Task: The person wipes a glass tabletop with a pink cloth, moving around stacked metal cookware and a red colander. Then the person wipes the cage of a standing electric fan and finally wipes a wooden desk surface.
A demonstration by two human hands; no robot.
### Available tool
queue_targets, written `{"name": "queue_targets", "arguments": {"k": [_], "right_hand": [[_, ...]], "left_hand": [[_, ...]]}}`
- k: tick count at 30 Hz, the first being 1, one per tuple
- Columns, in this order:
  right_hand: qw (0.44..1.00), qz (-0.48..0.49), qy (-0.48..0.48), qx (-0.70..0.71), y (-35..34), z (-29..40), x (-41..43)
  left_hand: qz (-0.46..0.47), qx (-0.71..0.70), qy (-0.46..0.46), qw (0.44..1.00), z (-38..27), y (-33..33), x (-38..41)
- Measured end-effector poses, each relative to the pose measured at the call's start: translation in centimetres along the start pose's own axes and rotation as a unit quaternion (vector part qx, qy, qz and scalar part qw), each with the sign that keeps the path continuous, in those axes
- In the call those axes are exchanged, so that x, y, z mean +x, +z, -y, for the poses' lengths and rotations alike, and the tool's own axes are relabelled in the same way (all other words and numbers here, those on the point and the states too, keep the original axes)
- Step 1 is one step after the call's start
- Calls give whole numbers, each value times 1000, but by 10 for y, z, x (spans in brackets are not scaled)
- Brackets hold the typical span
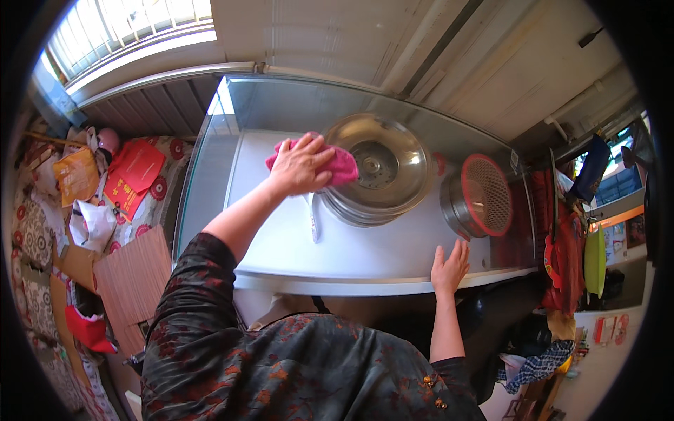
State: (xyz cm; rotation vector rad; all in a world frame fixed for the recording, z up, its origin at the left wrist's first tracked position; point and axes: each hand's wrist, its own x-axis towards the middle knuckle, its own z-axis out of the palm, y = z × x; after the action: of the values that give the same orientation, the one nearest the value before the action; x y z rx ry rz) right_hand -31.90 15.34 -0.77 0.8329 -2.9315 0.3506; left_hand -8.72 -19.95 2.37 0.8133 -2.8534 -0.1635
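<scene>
My left hand [303, 166], fingers spread and palm down, covers a bright pink cloth [345, 164]. Just right of it is a stack of stainless steel basins [405, 184]; the cloth overlaps their rim in view. A white patterned handle [315, 226], perhaps a spoon's, shows below the cloth, its other end hidden. My right hand [450, 267] holds nothing, its fingers extended over the white front edge of a glass-walled case [274, 258]. Beyond that hand sits a steel pot or basin with a red-rimmed mesh strainer [487, 194]. Whether glass lies between my hands and these vessels I cannot tell.
At left, a patterned sofa cover [37, 226] bears red paper bags [134, 176], a white bag [92, 225] and a wood-grain board [134, 284]. A barred window [131, 31] is above. Red fabric [566, 263] and a green item [595, 260] hang at right.
</scene>
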Motion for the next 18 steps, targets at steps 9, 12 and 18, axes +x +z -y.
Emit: {"name": "queue_targets", "arguments": {"k": [9,12,18], "right_hand": [[1000,3,11,-18,-2,-1,-1],[1000,1,12,-11,-3,-1,-4],[1000,-6,3,-6,-1,-1,-2]], "left_hand": [[-57,15,-83,995,72,22,150],[-47,16,-118,992,75,18,175],[-37,18,-137,990,70,20,167]]}}
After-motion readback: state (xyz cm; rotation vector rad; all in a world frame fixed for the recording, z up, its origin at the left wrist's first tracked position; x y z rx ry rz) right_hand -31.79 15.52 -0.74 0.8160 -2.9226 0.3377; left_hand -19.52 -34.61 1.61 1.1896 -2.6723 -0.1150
